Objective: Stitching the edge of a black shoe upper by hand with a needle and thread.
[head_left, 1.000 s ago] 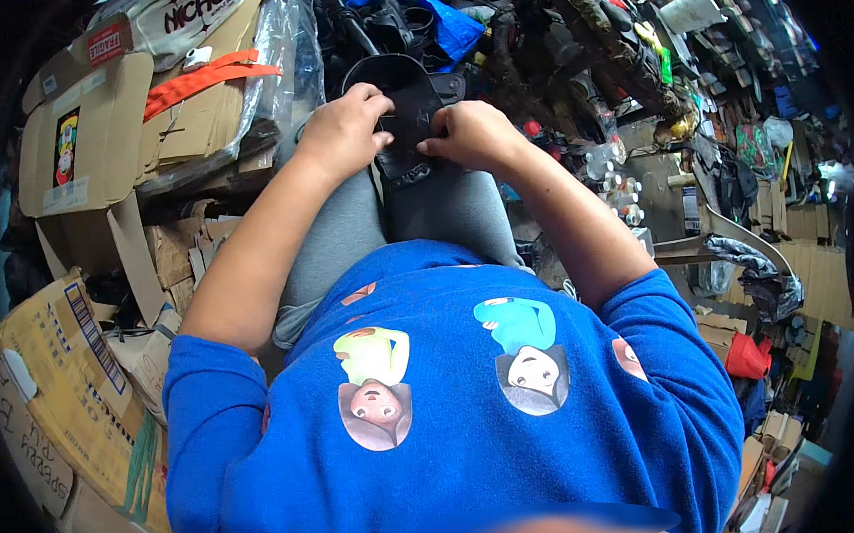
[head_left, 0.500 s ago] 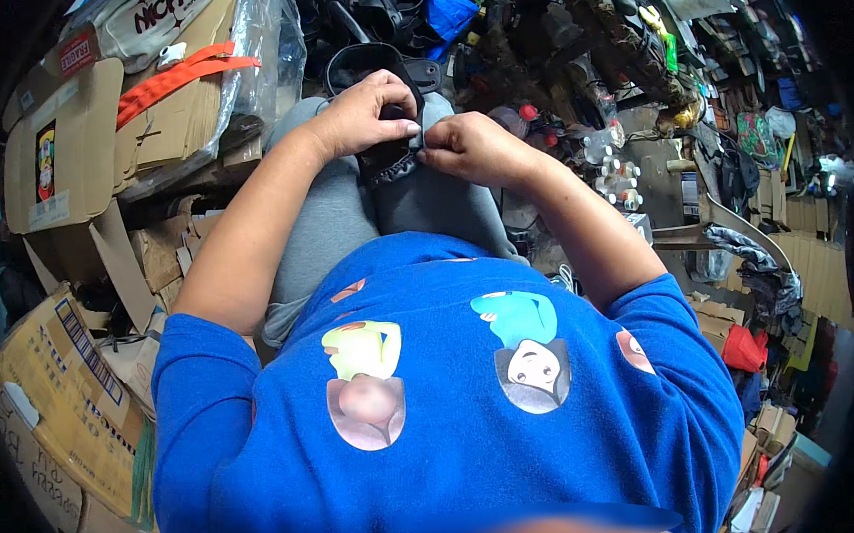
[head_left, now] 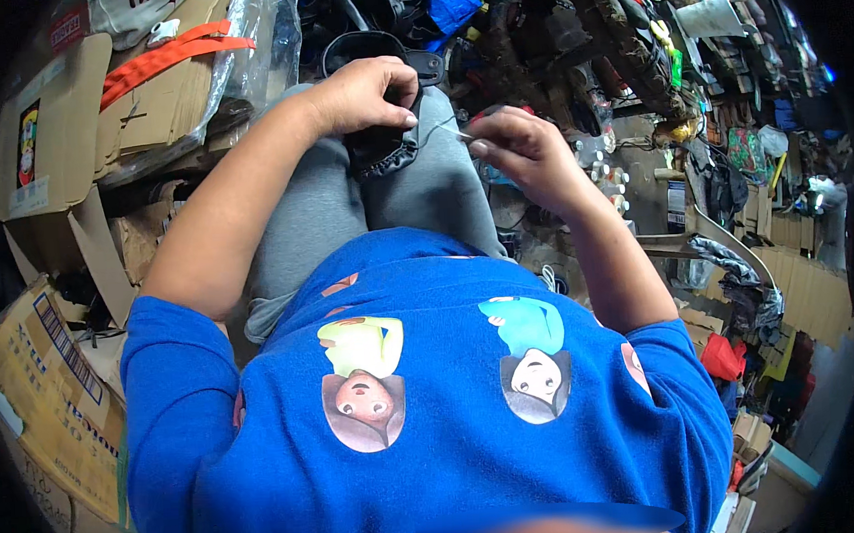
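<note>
Cluttered room all round us, piled high on both sides. At the fingers: our right hand pinches a thin pale sliver between thumb and forefinger, just off the right of our lap; too small to tell what it is. Our left hand is curled, thumb and fingers closed on a black piece, tips partly hidden. Black piece lies across our thighs, under the left hand, gathered edge toward us. Hands are apart. Just past the left hand we see a round black rim and, beside it, a black tab; can't tell if these join the piece. Further out: grey trousers, blue top with printed figures. Left side, cardboard box and orange strap; right side, plastic bottles and a red bag.
</note>
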`<action>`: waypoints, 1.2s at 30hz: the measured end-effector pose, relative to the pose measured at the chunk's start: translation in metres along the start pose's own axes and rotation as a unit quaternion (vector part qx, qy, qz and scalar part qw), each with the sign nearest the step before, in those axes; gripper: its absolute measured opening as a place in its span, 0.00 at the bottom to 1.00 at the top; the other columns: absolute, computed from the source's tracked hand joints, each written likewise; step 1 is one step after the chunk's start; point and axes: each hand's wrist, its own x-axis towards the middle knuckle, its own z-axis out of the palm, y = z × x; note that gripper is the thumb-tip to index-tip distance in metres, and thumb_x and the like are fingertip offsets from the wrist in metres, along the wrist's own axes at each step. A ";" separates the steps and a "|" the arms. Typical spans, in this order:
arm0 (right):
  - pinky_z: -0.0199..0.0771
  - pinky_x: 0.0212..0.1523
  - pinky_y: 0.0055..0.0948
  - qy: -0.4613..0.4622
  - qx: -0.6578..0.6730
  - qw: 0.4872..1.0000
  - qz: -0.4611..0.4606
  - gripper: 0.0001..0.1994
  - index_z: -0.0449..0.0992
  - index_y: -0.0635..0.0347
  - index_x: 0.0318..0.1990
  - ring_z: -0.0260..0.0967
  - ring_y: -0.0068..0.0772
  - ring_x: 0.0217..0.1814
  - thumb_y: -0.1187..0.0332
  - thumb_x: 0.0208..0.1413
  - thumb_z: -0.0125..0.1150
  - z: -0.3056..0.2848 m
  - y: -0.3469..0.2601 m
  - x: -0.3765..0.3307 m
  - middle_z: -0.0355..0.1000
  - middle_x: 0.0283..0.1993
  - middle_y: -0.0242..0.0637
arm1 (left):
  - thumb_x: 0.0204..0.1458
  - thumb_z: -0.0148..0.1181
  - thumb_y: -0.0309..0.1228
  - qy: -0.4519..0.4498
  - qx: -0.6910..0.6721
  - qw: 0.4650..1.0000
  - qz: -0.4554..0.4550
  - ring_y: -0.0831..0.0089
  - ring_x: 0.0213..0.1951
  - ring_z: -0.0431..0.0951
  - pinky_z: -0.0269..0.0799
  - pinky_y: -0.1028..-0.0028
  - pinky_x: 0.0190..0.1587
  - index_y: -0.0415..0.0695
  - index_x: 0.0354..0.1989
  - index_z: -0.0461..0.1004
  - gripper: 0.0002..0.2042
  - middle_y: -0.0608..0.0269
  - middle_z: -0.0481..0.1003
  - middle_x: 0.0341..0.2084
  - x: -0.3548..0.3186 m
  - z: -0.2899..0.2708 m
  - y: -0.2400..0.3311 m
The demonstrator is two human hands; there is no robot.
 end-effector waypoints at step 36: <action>0.70 0.34 0.26 -0.031 -0.131 0.991 -0.001 0.11 0.81 0.54 0.41 0.71 0.28 0.32 0.75 0.48 0.62 0.028 0.014 0.023 0.70 0.30 0.35 | 0.42 0.60 0.25 -0.115 -0.121 0.986 -0.020 0.69 0.40 0.70 0.65 0.74 0.48 0.46 0.39 0.81 0.13 0.62 0.70 0.31 0.001 -0.014 -0.007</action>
